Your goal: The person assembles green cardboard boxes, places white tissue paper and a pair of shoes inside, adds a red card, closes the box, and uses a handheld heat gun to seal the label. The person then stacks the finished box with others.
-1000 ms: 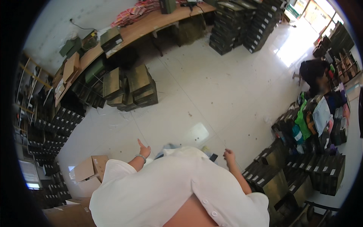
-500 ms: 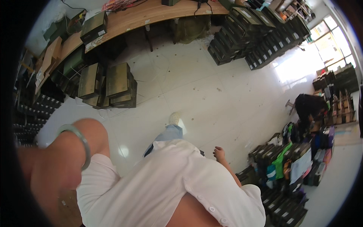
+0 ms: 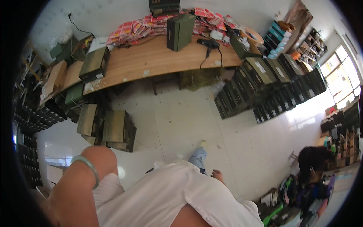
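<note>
Left hand (image 3: 101,159): 8 o'clock; fingers hidden, opening and grip cannot be told.
Right hand (image 3: 217,175): 5 o'clock; fingers seemingly bent, exact opening unclear, nothing visible held.
Box stack (image 3: 117,126): 9 o'clock, nearest the left hand; a brushing leg might topple it.
Cord (image 3: 201,63): 1 o'clock; snagging might drag the hair dryer (image 3: 208,43) off.
Table (image 3: 132,64): front edge, 10 to 1 o'clock.
Floor (image 3: 177,117): walking room toward 12 o'clock.

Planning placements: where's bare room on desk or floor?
Long brown wooden desk: mostly bare between the olive cardboard box at left and the upright dark-green box. Pale glossy tile floor: open between the left olive box stack and right dark box stack. Crowded: desk's back edge (red-and-white paper packets) and right end (black hair dryer).
</note>
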